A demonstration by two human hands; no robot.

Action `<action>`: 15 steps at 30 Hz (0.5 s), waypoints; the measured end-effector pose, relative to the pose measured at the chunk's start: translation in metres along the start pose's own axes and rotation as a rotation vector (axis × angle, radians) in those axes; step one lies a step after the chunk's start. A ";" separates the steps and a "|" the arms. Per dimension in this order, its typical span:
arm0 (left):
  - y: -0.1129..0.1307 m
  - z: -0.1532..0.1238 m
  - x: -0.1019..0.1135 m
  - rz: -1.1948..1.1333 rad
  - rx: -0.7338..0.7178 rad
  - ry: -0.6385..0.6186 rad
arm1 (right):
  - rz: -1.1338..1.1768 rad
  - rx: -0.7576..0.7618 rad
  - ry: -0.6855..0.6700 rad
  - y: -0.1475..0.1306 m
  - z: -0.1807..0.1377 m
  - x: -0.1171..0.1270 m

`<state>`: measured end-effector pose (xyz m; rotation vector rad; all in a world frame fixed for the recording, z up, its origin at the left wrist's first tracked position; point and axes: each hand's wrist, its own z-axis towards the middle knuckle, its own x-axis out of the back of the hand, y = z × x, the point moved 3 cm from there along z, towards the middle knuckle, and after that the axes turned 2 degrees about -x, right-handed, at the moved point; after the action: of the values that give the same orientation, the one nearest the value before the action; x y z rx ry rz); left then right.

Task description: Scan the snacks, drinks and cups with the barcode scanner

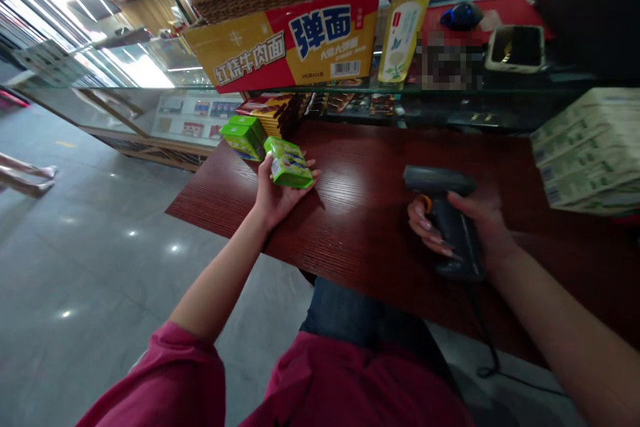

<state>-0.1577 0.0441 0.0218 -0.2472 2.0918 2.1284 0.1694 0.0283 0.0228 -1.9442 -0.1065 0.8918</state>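
In my left hand point(277, 197) lies a small green packet point(289, 163), held between thumb and fingers above the dark red-brown counter point(350, 213). Just behind it on the counter stand similar green packets point(244, 137), and beyond those a stack of red and yellow packs point(270, 112). My right hand point(480, 220) is wrapped round the grip of a dark grey handheld barcode scanner point(457, 233), whose orange trigger shows by the fingers. The scanner's head points left, toward the green packet. Its cable hangs down past the counter's front edge.
A glass shelf bears a noodle carton point(295, 40), a yellow drink bottle point(407, 20) and a phone-like device point(515, 48). Stacked pale boxes point(590, 153) stand at the right. A glass display case point(190, 117) is at the left. A person's legs point(25, 173) show on the grey floor.
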 end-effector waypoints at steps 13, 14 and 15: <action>-0.046 0.091 -0.160 -0.447 0.354 -0.444 | 0.201 0.220 -0.060 -0.020 -0.002 0.035; -0.048 0.091 -0.160 -0.446 0.354 -0.428 | 0.219 0.248 -0.046 -0.023 -0.003 0.038; -0.049 0.089 -0.159 -0.431 0.339 -0.401 | 0.232 0.271 -0.034 -0.025 -0.004 0.039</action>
<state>0.0065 0.1359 0.0100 -0.1878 1.9059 1.4189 0.2073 0.0553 0.0228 -1.7098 0.2145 1.0331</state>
